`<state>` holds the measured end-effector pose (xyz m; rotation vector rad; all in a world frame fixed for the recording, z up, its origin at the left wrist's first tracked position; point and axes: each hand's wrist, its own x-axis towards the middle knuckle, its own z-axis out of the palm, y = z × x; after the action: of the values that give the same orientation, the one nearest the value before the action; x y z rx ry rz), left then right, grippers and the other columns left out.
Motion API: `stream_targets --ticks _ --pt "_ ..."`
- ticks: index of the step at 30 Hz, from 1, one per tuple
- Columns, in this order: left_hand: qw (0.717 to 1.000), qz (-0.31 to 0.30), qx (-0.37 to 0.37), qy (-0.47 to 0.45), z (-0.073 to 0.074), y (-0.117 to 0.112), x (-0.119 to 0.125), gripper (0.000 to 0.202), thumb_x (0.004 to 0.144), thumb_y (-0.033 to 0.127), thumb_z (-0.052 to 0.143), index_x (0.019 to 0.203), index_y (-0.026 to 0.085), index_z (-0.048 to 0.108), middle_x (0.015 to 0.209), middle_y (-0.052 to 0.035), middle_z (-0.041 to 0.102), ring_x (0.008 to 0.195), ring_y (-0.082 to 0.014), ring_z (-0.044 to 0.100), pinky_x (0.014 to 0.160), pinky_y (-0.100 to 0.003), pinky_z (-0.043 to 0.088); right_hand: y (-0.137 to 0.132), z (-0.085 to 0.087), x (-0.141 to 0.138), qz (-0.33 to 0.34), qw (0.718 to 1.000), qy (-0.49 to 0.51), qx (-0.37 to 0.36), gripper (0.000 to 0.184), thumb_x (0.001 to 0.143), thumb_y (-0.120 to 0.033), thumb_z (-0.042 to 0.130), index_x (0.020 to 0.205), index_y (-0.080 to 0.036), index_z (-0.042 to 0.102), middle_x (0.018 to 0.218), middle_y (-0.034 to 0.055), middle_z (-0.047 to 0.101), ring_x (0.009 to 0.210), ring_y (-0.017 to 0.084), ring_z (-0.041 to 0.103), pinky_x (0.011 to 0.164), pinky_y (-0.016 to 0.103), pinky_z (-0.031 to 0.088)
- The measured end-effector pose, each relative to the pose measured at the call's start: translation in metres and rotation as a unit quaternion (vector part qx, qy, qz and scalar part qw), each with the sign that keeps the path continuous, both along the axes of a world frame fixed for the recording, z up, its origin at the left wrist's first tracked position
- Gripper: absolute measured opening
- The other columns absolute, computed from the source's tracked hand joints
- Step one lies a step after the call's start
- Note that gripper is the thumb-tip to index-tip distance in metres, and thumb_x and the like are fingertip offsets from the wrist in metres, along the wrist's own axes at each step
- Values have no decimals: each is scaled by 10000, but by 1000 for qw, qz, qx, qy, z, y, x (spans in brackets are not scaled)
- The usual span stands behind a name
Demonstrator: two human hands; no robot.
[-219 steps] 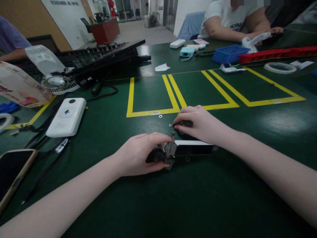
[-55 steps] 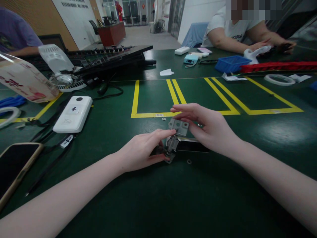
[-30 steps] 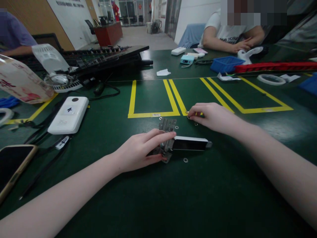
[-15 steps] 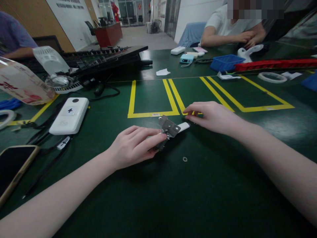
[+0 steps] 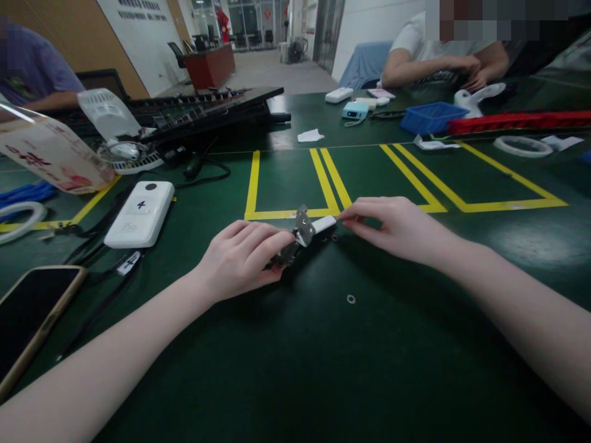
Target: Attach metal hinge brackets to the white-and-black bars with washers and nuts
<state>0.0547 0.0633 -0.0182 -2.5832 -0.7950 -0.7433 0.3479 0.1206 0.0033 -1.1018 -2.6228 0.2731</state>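
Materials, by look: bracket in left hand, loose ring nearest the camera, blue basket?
Bracket: likely metal, dull grey; thin plate with holes. Ring: probably metal, pale grey, but too small to be sure. Blue basket: looks like rigid plastic; even colour, thin self-standing walls.

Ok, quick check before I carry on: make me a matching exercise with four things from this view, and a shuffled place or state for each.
Things:
1. left hand
2. nearest washer
3. blue basket
4. white device

Places and states:
A. beside the red strip
B. gripping the metal bracket
C. marked with a 4
D. lying on the green table, closer to the viewer than the bracket

Right pairs: 1-B, 2-D, 3-A, 4-C
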Motion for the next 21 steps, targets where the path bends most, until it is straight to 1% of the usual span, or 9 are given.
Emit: stream_targets --ticks 3,5,10,15,18,21 --pt "999 21 23 18 5 3 -6 399 856 276 620 1214 201 461 1036 -71 696 892 -225 679 770 -357 517 -2 -5 -2 12 1000 -6 13 241 938 -301 464 1019 -192 664 980 49 646 832 204 602 700 342 463" --pt "998 46 24 25 8 5 -9 407 852 273 616 1224 207 464 1040 -70 692 897 -234 674 787 -373 506 -3 -9 -4 20 1000 -4 16 237 937 -285 464 1012 -187 666 985 53 644 825 201 599 700 347 462" --pt "992 122 -12 14 9 11 -12 426 834 283 617 1217 176 467 1051 -100 682 928 -268 664 790 -391 493 -9 -16 -14 54 998 10 8 244 945 -256 459 1047 -171 664 1003 67 632 889 199 594 742 349 483" --pt "984 167 -51 -26 5 17 -16 480 773 297 683 1185 170 473 1029 -94 680 924 -271 667 792 -383 497 -13 -20 -20 68 998 17 -3 238 939 -254 462 1012 -168 672 986 70 629 880 198 590 736 346 488" --pt "977 196 -73 -48 0 19 -21 558 732 299 728 1203 177 455 1035 -91 676 917 -267 670 796 -384 508 -6 -18 -12 25 998 51 4 248 940 -286 453 1008 -180 667 981 68 642 880 201 602 733 342 488" --pt "964 229 -114 -75 -6 21 -24 619 701 334 763 1209 194 439 1021 -81 678 909 -273 674 769 -386 527 9 -11 9 -61 995 83 11 279 927 -340 457 1005 -185 675 973 65 658 864 211 615 725 354 500"
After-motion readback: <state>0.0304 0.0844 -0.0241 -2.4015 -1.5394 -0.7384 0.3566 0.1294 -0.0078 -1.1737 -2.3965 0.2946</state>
